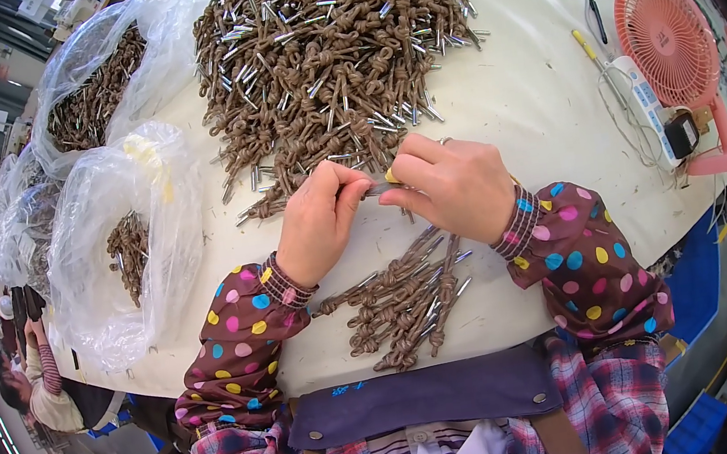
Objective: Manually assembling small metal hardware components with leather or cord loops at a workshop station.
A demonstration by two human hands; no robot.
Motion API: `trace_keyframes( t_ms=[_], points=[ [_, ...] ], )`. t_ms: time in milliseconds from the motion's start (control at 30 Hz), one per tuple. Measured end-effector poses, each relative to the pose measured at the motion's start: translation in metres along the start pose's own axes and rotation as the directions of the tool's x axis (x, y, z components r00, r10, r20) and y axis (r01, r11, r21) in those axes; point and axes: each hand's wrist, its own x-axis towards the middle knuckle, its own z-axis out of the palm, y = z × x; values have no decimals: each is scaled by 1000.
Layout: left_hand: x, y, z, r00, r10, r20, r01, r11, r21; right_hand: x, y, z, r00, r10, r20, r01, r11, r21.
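My left hand (320,219) and my right hand (454,183) meet at the near edge of a large heap of brown knotted cords (332,57) with shiny metal tips. Thumb and forefinger of the left pinch the end of a thin brown cord, mostly hidden by the fingers. The right hand's fingers are closed close beside it, around a small object with a yellow part (391,176); its kind cannot be made out. Between my forearms lies a smaller pile of knotted cords (402,309), nearer to my body.
Two clear plastic bags (78,255) holding more cords stand at the left. To the right are a pink fan (664,36), a white power strip (649,111), a yellow-handled screwdriver (586,44) and a black pen (598,21). Another person (40,389) sits at far left.
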Motion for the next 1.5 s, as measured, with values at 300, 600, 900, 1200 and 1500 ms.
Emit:
trace_keyframes(
  t_ms=[300, 600, 900, 1200, 1500],
  points=[
    [-1, 1, 2, 997, -41, -68, 34, 994, -105, 0, 9, -2, 980, 197, -26, -171, 905, 390],
    [16, -14, -10, 967, 88, -241, -36, 977, 211, -6, 13, -13, 935, 244, 256, -342, 811, 474],
    [21, 19, 19, 972, 154, 180, -214, 895, 391, -4, 16, -34, 907, 0, 421, -204, 875, 438],
    [19, 4, 10, 979, -166, 122, 149, 979, 137, 0, 28, -21, 856, 459, 237, -516, 755, 404],
    [40, 20, 33, 980, 134, 145, -188, 853, 487, -1, 34, -13, 846, 521, 114, -483, 656, 581]
  ],
)
